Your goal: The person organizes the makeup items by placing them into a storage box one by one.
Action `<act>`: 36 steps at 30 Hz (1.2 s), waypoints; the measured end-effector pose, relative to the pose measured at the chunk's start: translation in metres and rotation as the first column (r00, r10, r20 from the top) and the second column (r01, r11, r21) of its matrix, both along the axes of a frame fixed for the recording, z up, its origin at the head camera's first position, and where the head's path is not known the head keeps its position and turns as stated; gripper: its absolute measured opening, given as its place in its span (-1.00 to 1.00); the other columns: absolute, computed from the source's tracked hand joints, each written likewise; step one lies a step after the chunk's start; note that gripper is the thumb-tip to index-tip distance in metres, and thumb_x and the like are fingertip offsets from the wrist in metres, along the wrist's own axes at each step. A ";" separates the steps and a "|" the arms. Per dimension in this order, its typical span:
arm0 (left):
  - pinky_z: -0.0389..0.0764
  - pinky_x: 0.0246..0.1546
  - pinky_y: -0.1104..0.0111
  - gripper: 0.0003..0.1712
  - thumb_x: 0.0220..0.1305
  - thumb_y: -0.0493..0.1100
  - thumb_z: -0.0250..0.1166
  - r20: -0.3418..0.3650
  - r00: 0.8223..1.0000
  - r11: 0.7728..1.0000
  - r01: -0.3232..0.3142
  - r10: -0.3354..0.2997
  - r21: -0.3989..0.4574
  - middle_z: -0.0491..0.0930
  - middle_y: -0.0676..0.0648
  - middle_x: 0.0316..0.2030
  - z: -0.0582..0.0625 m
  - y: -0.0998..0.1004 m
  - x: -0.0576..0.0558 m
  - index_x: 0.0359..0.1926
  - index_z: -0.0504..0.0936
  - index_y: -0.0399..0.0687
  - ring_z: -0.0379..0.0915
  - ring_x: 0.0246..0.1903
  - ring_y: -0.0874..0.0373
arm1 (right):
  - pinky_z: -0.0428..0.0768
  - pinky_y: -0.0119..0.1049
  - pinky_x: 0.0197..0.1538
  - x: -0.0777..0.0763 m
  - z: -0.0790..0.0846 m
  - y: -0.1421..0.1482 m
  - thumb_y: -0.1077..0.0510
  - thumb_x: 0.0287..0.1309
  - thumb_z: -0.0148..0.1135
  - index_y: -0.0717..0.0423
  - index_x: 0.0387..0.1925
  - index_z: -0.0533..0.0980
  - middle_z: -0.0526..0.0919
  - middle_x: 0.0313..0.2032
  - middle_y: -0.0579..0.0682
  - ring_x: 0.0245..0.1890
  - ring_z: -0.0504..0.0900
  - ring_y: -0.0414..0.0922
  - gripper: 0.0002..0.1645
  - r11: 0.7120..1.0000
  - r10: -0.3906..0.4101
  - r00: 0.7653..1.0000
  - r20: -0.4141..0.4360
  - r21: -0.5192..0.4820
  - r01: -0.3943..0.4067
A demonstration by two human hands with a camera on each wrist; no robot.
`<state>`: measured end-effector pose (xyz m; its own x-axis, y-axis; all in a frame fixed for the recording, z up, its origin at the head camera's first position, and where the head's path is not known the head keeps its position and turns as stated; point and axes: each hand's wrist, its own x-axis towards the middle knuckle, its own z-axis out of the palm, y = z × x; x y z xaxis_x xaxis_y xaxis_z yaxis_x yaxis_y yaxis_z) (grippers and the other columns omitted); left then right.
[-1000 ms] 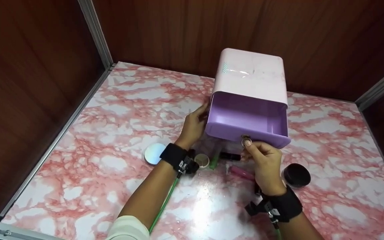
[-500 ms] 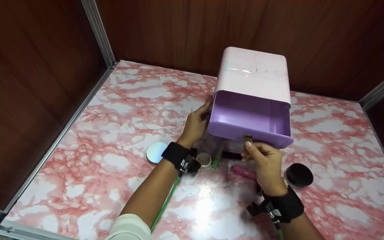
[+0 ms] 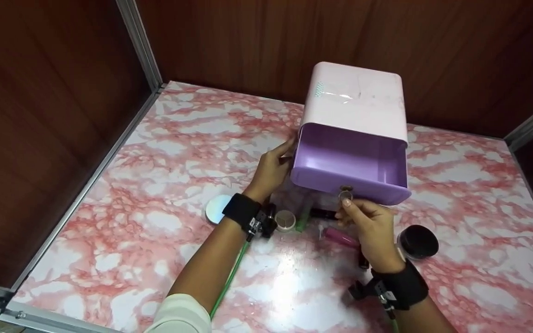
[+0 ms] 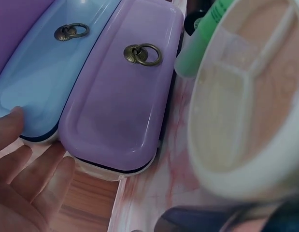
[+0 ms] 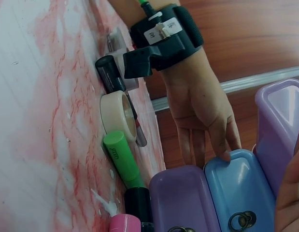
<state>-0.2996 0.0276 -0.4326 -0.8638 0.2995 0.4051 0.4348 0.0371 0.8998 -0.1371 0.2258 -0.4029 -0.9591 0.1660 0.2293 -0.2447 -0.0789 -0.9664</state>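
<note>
A small drawer cabinet [image 3: 356,99] with a pale pink shell stands toward the back. Its top purple drawer [image 3: 350,166] is pulled partway out, and nothing shows inside. My right hand [image 3: 372,226] pinches the drawer's ring pull [image 3: 345,196] between thumb and finger. At the cabinet's left side, my left hand [image 3: 269,171] rests with fingers fairly straight, the thumb at the edge of the blue drawer [image 4: 38,72]. Below that one, the lower purple drawer [image 4: 115,92] is closed, its brass ring pull [image 4: 144,54] hanging free.
Cosmetics lie before the cabinet: a round pan with dividers [image 3: 285,220], a green tube [image 3: 301,225], a pink tube [image 3: 340,237] and a black stick [image 3: 324,213]. A shiny round compact [image 3: 217,209] is left, a black-lidded jar [image 3: 418,241] right. Wooden panels [image 3: 248,46] enclose the marbled table [image 3: 123,222].
The head view has shifted slightly, so everything appears a little farther right. Both hands keep their places, and the top drawer stays out about as far.
</note>
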 end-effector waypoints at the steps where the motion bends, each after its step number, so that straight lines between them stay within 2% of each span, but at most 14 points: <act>1: 0.50 0.04 0.43 -0.41 0.32 -0.53 0.12 0.006 1.000 1.000 0.012 -0.012 -0.009 0.27 -0.30 0.32 0.001 -0.001 0.000 0.35 0.29 -0.32 0.43 0.16 -0.01 | 0.66 -0.21 -0.43 0.000 0.000 0.000 0.28 0.25 0.27 0.64 -0.30 0.54 0.65 -0.53 0.16 -0.55 0.63 -0.05 -0.67 1.000 0.002 1.000 0.005 -0.001 -0.002; 6: 0.49 0.05 0.45 -0.35 0.33 -0.54 0.09 0.063 0.995 0.995 0.084 -0.081 -0.055 0.20 -0.25 0.38 0.007 -0.007 0.001 0.41 0.21 -0.24 0.48 0.12 -0.03 | 0.67 -0.20 -0.45 -0.001 -0.003 -0.002 0.28 0.24 0.28 0.51 -0.36 0.60 0.65 -0.55 0.17 -0.60 0.64 -0.03 -0.75 1.000 0.001 1.000 0.011 -0.002 -0.001; 9: 0.49 0.04 0.46 -0.34 0.35 -0.50 0.10 0.080 0.993 0.991 0.098 -0.091 -0.091 0.24 -0.21 0.37 0.009 -0.008 0.001 0.42 0.21 -0.16 0.51 0.09 0.00 | 0.66 -0.23 -0.47 -0.001 -0.005 -0.003 0.29 0.25 0.27 0.51 -0.37 0.60 0.65 -0.55 0.18 -0.61 0.63 -0.05 -0.75 1.000 0.002 1.000 0.002 0.006 -0.002; 12: 0.51 0.01 0.48 -0.34 0.35 -0.47 0.11 0.082 0.993 0.988 0.089 -0.080 -0.125 0.32 -0.18 0.33 0.010 -0.009 0.000 0.43 0.22 -0.10 0.54 0.05 0.04 | 0.65 -0.24 -0.47 -0.001 -0.006 -0.003 0.28 0.25 0.27 0.51 -0.37 0.60 0.65 -0.55 0.19 -0.61 0.63 -0.06 -0.75 1.000 0.002 1.000 -0.003 0.021 -0.002; 17: 0.52 -0.02 0.49 -0.37 0.36 -0.44 0.13 0.035 0.999 0.983 0.046 -0.040 -0.179 0.44 -0.19 0.24 0.011 -0.010 0.001 0.41 0.26 -0.11 0.59 -0.03 0.08 | 0.65 -0.25 -0.45 -0.001 -0.007 -0.003 0.28 0.26 0.26 0.48 -0.36 0.62 0.65 -0.55 0.20 -0.59 0.64 -0.05 -0.76 0.999 -0.006 1.000 0.007 0.051 0.005; 21: 0.52 -0.02 0.49 -0.42 0.37 -0.40 0.16 -0.015 1.000 0.983 0.018 -0.021 -0.182 0.51 -0.19 0.17 0.010 -0.011 0.000 0.38 0.30 -0.14 0.60 -0.06 0.10 | 0.65 -0.26 -0.44 0.000 -0.006 -0.002 0.28 0.26 0.26 0.50 -0.35 0.60 0.65 -0.55 0.20 -0.59 0.63 -0.05 -0.75 0.998 -0.007 1.000 0.019 0.059 0.006; 24: 0.52 -0.03 0.49 -0.43 0.36 -0.39 0.17 -0.027 0.999 0.984 0.015 -0.020 -0.175 0.52 -0.19 0.16 0.010 -0.010 0.000 0.36 0.32 -0.16 0.60 -0.07 0.10 | 0.64 -0.26 -0.45 0.003 -0.004 0.001 0.27 0.27 0.25 0.57 -0.35 0.57 0.65 -0.55 0.20 -0.60 0.63 -0.06 -0.70 0.998 -0.007 1.000 0.017 0.064 0.006; 28: 0.52 -0.03 0.49 -0.42 0.35 -0.42 0.17 -0.031 0.999 0.983 0.009 -0.014 -0.182 0.49 -0.20 0.19 0.009 -0.010 0.001 0.36 0.32 -0.17 0.60 -0.06 0.10 | 0.62 -0.30 -0.50 0.007 -0.002 0.007 0.29 0.29 0.23 0.60 -0.32 0.55 0.66 -0.54 0.19 -0.61 0.63 -0.08 -0.69 0.997 0.006 1.000 -0.015 0.083 -0.005; 32: 0.51 -0.01 0.49 -0.41 0.35 -0.43 0.16 -0.030 0.999 0.981 0.009 -0.016 -0.192 0.50 -0.18 0.19 0.009 -0.011 0.001 0.37 0.31 -0.15 0.58 -0.04 0.13 | 0.62 -0.33 -0.49 0.014 -0.001 0.016 0.36 0.29 0.18 0.63 -0.31 0.53 0.66 -0.51 0.22 -0.59 0.63 -0.09 -0.74 0.996 0.057 0.996 -0.072 0.070 -0.052; 36: 0.51 -0.03 0.49 -0.40 0.35 -0.42 0.16 -0.024 1.000 0.981 0.012 -0.017 -0.192 0.57 -0.16 0.11 0.008 -0.013 0.001 0.38 0.31 -0.14 0.57 -0.04 0.16 | 0.63 -0.33 -0.46 0.021 0.001 0.027 0.42 0.29 0.14 0.68 -0.30 0.50 0.64 -0.50 0.24 -0.56 0.64 -0.08 -0.76 0.996 0.062 0.991 -0.119 0.065 -0.055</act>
<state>-0.2984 0.0150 -0.4244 -0.8489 0.3866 0.3603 0.4591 0.2017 0.8652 -0.1157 0.2524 -0.4014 -0.9312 0.0924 0.3525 -0.3571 -0.0376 -0.9333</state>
